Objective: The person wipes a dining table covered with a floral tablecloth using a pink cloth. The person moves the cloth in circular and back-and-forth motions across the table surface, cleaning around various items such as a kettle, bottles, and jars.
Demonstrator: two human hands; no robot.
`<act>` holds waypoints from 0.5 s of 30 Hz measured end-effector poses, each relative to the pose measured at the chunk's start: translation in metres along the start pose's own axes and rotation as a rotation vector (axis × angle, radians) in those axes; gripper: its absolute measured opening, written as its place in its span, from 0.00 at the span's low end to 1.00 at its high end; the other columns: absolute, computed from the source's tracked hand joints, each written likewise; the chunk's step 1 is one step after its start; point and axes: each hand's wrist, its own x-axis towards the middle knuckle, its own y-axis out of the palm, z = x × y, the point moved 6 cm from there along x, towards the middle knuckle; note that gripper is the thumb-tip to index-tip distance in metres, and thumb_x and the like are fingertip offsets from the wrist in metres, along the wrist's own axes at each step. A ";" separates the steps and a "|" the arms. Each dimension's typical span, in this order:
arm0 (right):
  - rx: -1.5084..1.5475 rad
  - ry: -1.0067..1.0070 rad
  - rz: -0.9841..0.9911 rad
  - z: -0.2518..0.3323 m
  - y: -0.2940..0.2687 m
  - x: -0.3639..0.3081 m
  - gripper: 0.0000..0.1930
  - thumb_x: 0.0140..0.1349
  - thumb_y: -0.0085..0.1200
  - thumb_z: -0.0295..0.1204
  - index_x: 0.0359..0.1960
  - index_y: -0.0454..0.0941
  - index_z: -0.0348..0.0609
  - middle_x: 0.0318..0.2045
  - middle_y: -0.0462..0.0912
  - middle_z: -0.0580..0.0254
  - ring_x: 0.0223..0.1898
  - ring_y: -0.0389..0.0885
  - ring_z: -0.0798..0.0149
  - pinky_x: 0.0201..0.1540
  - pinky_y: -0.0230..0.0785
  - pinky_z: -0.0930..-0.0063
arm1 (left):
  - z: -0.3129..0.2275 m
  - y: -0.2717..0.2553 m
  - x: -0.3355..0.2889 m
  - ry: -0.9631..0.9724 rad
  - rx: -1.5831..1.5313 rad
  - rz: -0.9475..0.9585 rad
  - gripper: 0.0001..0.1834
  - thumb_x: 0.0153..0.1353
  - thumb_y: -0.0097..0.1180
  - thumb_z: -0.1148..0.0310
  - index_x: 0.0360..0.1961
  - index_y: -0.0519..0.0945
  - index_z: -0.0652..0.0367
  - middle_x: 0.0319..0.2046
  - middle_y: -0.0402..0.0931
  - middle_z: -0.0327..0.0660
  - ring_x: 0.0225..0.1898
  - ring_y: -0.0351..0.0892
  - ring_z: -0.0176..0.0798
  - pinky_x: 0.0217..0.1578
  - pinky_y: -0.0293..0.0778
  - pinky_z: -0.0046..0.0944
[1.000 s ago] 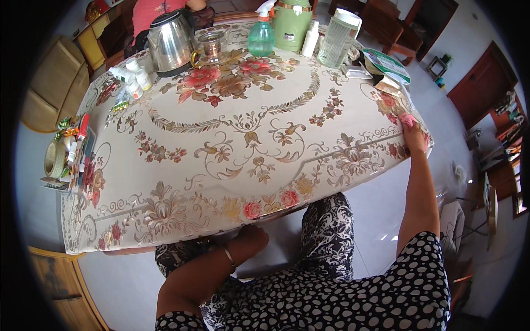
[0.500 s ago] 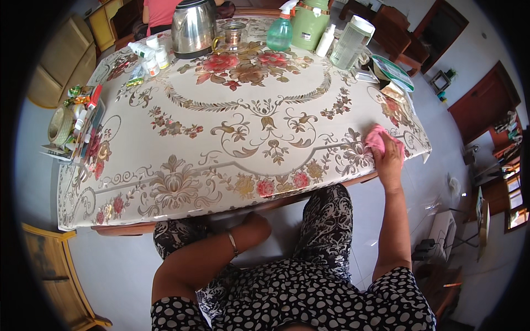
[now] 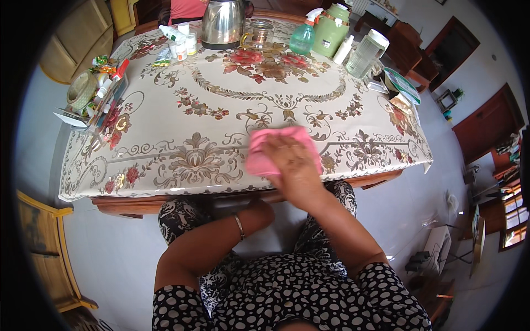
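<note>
A pink cloth point(image 3: 255, 157) is spread on the flowered tablecloth point(image 3: 165, 118), close to the table's front edge. My right hand point(image 3: 292, 160) presses down on it, palm over the cloth and fingers pointing to the far left. Some of the cloth shows around the fingers on both sides. My left hand point(image 3: 258, 215) hangs low by my lap, just below the table edge, with a silver bangle on its wrist. Its fingers are turned away and hidden.
Along the far side stand a steel kettle point(image 3: 223, 25), a glass teapot point(image 3: 258, 36), a green spray bottle point(image 3: 302, 39), a green flask point(image 3: 331, 30) and a lidded clear jar point(image 3: 367, 54). Small bottles point(image 3: 181, 47) cluster at the back left. A filled organizer point(image 3: 99, 94) sits at the left edge.
My right hand has swept the pink cloth leftward from the table's right end to the front middle, and the cloth lies more spread out. My left hand stays low by my lap.
</note>
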 end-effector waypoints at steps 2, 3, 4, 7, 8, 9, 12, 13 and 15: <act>0.051 -0.114 0.047 0.034 0.017 0.021 0.32 0.45 0.63 0.31 0.56 0.69 0.43 0.57 0.71 0.55 0.61 0.64 0.52 0.65 0.54 0.58 | 0.002 -0.001 0.003 0.006 0.007 -0.009 0.09 0.51 0.53 0.66 0.26 0.83 0.56 0.29 0.81 0.44 0.34 0.81 0.49 0.32 0.76 0.47; 0.087 -0.150 0.049 0.049 0.027 0.031 0.31 0.46 0.63 0.32 0.56 0.69 0.43 0.57 0.70 0.56 0.61 0.64 0.52 0.65 0.53 0.59 | 0.003 -0.001 0.003 0.007 0.010 -0.011 0.09 0.51 0.53 0.66 0.26 0.83 0.56 0.29 0.81 0.44 0.34 0.81 0.49 0.32 0.76 0.47; 0.124 -0.186 0.051 0.063 0.036 0.040 0.31 0.47 0.62 0.33 0.56 0.69 0.43 0.57 0.70 0.57 0.62 0.63 0.53 0.65 0.52 0.59 | 0.004 -0.001 0.006 0.007 0.015 -0.013 0.09 0.51 0.53 0.66 0.26 0.83 0.56 0.29 0.81 0.44 0.34 0.81 0.49 0.32 0.76 0.47; 0.267 -0.308 0.057 0.100 0.059 0.067 0.30 0.48 0.61 0.34 0.56 0.69 0.43 0.58 0.70 0.58 0.62 0.62 0.55 0.65 0.50 0.59 | 0.010 0.003 0.001 -0.013 0.006 -0.014 0.09 0.51 0.53 0.65 0.26 0.83 0.56 0.29 0.81 0.44 0.34 0.81 0.49 0.33 0.75 0.48; 0.281 -0.321 0.066 0.101 0.062 0.071 0.30 0.48 0.60 0.34 0.56 0.69 0.43 0.58 0.69 0.59 0.62 0.62 0.55 0.65 0.50 0.59 | 0.010 0.002 0.003 -0.008 0.014 -0.020 0.09 0.51 0.53 0.65 0.26 0.83 0.56 0.29 0.81 0.45 0.34 0.81 0.50 0.33 0.75 0.48; 0.294 -0.333 0.075 0.100 0.063 0.075 0.29 0.49 0.60 0.34 0.56 0.69 0.43 0.58 0.69 0.59 0.62 0.62 0.56 0.65 0.50 0.60 | 0.008 0.001 0.005 -0.001 0.018 -0.022 0.09 0.51 0.53 0.65 0.26 0.83 0.56 0.30 0.81 0.45 0.34 0.81 0.50 0.33 0.75 0.48; 0.205 -0.404 0.036 0.079 0.068 0.079 0.26 0.53 0.56 0.38 0.55 0.69 0.47 0.58 0.69 0.60 0.62 0.63 0.58 0.65 0.51 0.60 | 0.010 0.002 0.008 0.001 0.027 -0.031 0.09 0.51 0.53 0.65 0.26 0.83 0.56 0.30 0.81 0.45 0.35 0.81 0.50 0.33 0.75 0.48; 0.191 -0.358 0.057 0.066 0.067 0.081 0.26 0.54 0.56 0.39 0.55 0.69 0.47 0.59 0.69 0.60 0.62 0.63 0.58 0.65 0.51 0.60 | 0.011 0.006 0.007 -0.002 0.024 -0.029 0.09 0.51 0.53 0.65 0.26 0.83 0.56 0.30 0.81 0.45 0.35 0.81 0.50 0.34 0.75 0.48; 0.107 -0.289 0.066 0.026 0.058 0.084 0.26 0.56 0.55 0.40 0.56 0.68 0.48 0.59 0.69 0.59 0.61 0.63 0.57 0.65 0.52 0.61 | 0.011 0.006 0.012 0.000 0.039 -0.037 0.09 0.51 0.53 0.65 0.26 0.83 0.56 0.30 0.81 0.45 0.35 0.81 0.50 0.34 0.75 0.48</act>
